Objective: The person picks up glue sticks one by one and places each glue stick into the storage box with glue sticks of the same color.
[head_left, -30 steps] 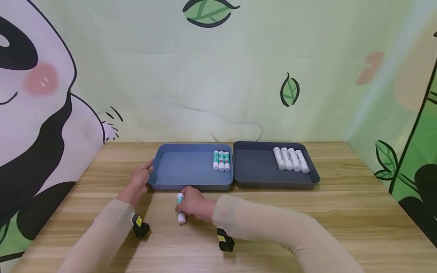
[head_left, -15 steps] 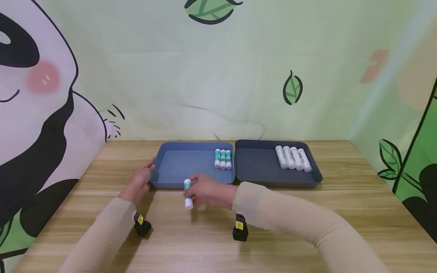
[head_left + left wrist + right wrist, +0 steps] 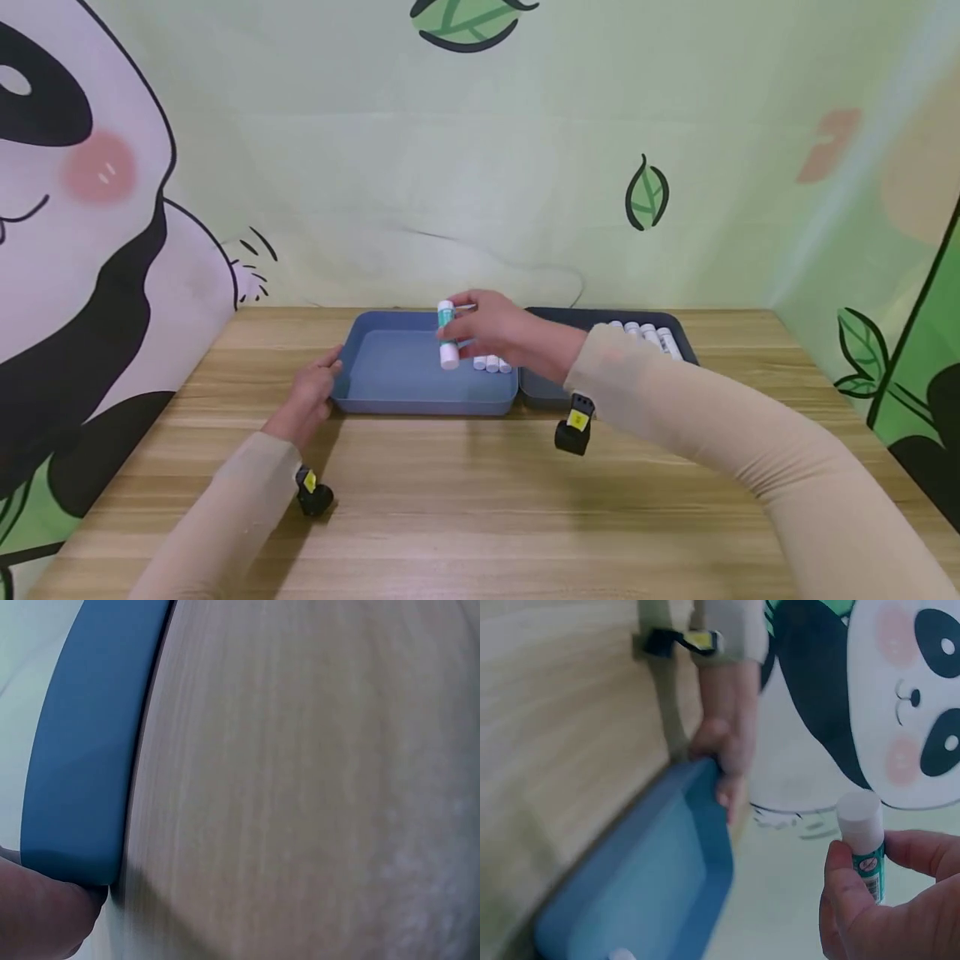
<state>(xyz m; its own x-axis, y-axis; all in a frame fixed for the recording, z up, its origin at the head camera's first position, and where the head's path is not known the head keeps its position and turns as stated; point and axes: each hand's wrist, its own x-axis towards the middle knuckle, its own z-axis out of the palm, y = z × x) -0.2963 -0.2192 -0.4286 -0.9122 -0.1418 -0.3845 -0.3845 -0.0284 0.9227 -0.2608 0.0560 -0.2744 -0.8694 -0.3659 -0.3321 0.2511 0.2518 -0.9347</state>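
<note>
Between the thumb and fingers of my right hand (image 3: 498, 329) is a white and green glue stick (image 3: 447, 354), held nearly upright above the blue tray (image 3: 420, 407). The right wrist view shows its white cap end (image 3: 860, 814) and part of the green label. Below and behind that hand, the white ends of three glue sticks (image 3: 492, 364) show at the tray's right side. My left hand (image 3: 306, 398) touches the tray's left side with its fingers fairly straight. In the left wrist view, a finger (image 3: 45, 911) lies against the tray's corner.
Right beside the blue tray stands a dark grey tray (image 3: 540, 393), partly hidden by my right arm. Several white tubes (image 3: 649, 331) lie in it. Behind the wooden table (image 3: 420, 517) rises a printed wall (image 3: 330, 167).
My right hand has lifted the glue stick off the table, carrying it forward and rightward over the blue tray. The left hand keeps its place at the tray's side.
</note>
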